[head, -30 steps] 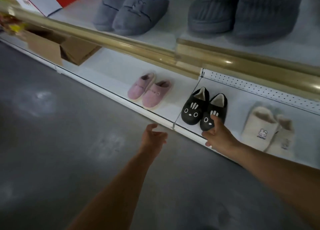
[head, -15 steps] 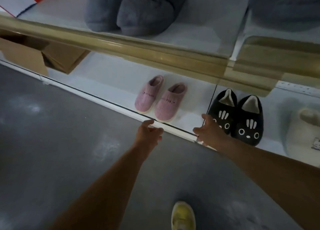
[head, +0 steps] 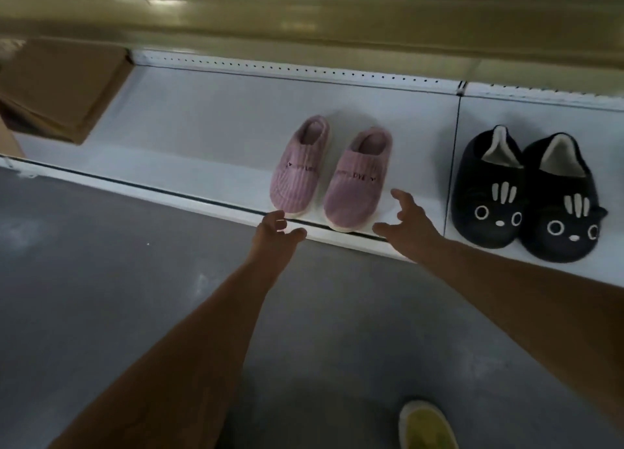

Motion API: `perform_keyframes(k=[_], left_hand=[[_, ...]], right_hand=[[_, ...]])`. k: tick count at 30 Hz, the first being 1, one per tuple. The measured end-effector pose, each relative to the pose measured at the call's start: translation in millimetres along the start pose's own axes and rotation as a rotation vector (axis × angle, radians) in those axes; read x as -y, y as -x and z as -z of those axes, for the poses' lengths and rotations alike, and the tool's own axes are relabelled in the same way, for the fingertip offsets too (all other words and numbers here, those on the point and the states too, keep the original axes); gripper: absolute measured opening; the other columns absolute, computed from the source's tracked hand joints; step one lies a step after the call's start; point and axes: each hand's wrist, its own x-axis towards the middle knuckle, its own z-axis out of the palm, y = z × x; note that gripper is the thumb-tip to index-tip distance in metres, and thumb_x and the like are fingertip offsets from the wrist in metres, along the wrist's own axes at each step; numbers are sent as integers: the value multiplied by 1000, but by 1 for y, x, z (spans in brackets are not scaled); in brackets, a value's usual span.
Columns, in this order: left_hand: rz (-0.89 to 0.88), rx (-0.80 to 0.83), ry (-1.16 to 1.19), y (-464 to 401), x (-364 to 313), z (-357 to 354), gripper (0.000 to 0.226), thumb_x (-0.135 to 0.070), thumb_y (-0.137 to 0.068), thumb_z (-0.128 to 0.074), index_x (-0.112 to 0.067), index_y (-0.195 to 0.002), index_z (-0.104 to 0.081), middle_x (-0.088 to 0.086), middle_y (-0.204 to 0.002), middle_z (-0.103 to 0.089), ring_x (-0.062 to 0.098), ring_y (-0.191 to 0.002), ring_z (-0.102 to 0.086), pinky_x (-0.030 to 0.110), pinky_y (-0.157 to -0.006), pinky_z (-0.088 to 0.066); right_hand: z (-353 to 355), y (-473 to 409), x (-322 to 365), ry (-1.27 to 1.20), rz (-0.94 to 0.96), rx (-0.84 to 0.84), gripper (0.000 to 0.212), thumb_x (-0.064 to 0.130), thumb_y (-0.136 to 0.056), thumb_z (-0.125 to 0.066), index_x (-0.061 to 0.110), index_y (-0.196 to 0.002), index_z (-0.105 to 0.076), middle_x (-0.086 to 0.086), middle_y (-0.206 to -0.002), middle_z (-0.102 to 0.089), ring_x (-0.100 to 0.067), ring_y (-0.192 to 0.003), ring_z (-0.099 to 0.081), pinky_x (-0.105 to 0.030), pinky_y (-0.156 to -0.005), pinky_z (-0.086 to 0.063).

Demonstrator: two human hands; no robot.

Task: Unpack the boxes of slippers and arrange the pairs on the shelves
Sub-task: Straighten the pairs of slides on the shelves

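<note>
Two pairs, the pink slippers [head: 329,178] and the black slippers [head: 526,195] at their 3 o'clock, already stand on the shelf [head: 202,137], while the left hand [head: 275,234] and right hand [head: 410,229], both released and grasping nothing, reach toward the pink pair, and the cardboard box [head: 64,87] at 10 o'clock probably waits for unpacking.

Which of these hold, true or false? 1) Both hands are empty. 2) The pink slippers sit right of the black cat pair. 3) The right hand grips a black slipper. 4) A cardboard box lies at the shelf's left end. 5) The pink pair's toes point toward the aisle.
1) True: the left hand and right hand hold nothing, fingers spread.
2) False: the pink slippers are left of the black cat slippers.
3) False: it reaches beside the pink pair, apart from the black pair.
4) True: the cardboard box is there.
5) True.
</note>
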Motion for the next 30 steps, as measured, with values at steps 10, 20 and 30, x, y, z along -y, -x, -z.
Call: perform_keyframes(k=[10,20,30], left_hand=[[-340,98,-209,-99,1,17,69,-20,-76,-85,-27,-136,-51,3,-137,-49,21,-125,-47,20,-94,-34],[-335,314,-189,-129,-22,-10,88,-2,-69,-86,-21,-145,-45,-8,-120,-49,13,-113,-48,11,-82,-36],[-391,293,-285,-129,-29,-46,89,-14,-66,-87,-17,-145,-45,1,-135,-55,25,-123,-55,33,-102,-45]], right_hand=[[-64,-34,12,-139,-6,-305,85,20,-77,-71,28,-145,-21,-9,-127,-34,-32,-114,-48,-42,-99,-44],[-74,-51,1,-50,-2,-363,95,13,-77,-64,35,-151,-9,-7,-135,-39,-31,-123,-36,-42,-97,-37],[-31,-59,-11,28,-34,-372,90,6,-82,-58,37,-152,-10,-8,-144,-34,-37,-130,-34,-45,-105,-35]])
